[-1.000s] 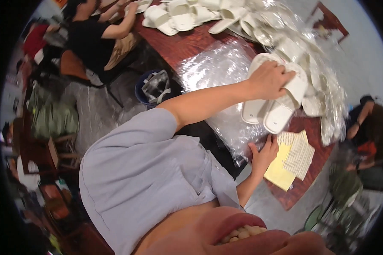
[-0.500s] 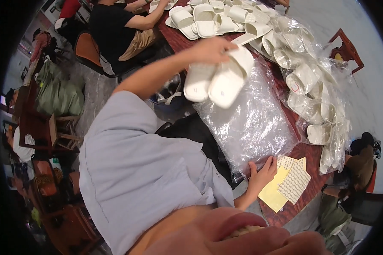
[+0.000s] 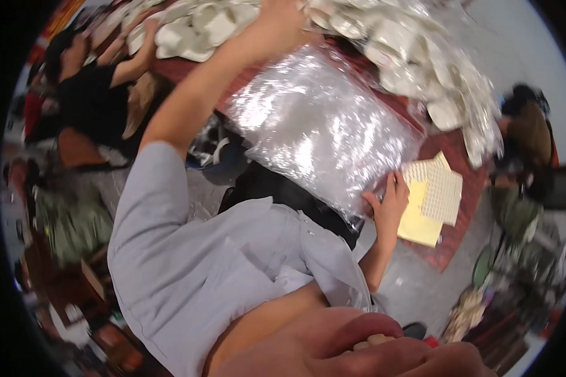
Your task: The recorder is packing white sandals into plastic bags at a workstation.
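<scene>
My left hand (image 3: pixel 282 26) is stretched to the far edge of the picture, smeared by motion. It is at the heap of white slippers (image 3: pixel 223 22), and what its fingers do there does not show. A stack of clear plastic bags (image 3: pixel 324 129) lies on the dark red table (image 3: pixel 449 245), shiny and wrinkled. At its near right corner rests my right hand (image 3: pixel 391 204), thumb and fingers apart, touching the plastic. Yellow backing paper (image 3: pixel 419 227) and sheets of small round stickers (image 3: pixel 442 191) lie just right of that hand.
Slippers in clear bags (image 3: pixel 415 75) pile along the table's far right side. A person in a black shirt (image 3: pixel 94 94) sits at the left, hands at the slippers. A dark blue bin (image 3: pixel 223 166) stands beside the table. Another person (image 3: pixel 528 125) sits at the right.
My left hand has moved up and away from over the bags; the pair of slippers it held is no longer seen there. The view has turned. My right hand stays at the bag corner.
</scene>
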### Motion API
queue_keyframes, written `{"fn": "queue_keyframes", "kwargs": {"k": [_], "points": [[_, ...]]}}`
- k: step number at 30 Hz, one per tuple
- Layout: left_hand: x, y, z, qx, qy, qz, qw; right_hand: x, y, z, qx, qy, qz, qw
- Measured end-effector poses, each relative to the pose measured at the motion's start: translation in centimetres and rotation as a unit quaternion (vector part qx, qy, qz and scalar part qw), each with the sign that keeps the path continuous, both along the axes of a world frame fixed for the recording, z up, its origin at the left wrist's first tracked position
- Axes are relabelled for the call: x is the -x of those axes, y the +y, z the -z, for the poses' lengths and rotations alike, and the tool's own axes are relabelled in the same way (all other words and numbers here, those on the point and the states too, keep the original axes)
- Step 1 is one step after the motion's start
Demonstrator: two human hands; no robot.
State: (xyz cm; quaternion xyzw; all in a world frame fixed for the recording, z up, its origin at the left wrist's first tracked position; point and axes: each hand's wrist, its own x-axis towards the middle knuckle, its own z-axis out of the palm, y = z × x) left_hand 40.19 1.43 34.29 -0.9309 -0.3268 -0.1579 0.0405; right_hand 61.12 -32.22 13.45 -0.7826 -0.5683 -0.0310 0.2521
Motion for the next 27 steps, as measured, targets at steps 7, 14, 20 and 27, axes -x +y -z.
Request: {"fn": "queue_keyframes", "kwargs": {"k": [7, 14, 20, 27], "points": [[-7.0, -18.2, 14.7, 0.097, -0.03, 0.31, 0.945, 0.7, 0.5, -0.7, 0.041, 0.01, 0.024, 0.999], [-8.2, -18.3, 22.0, 0.099, -0.038, 0.282, 0.954, 0.9, 0.2, -0.8, 0.035, -0.007, 0.035, 0.999], [-8.1, -18.3, 21.9, 0.106, -0.052, 0.274, 0.954, -2.9, 0.1, -3.7, 0.05, 0.072, -0.048, 0.995], [-7.9, -18.3, 21.7, 0.09, -0.055, 0.277, 0.955, -14.6, 6.3, -8.6, -0.147, 0.361, 0.083, 0.917]]}}
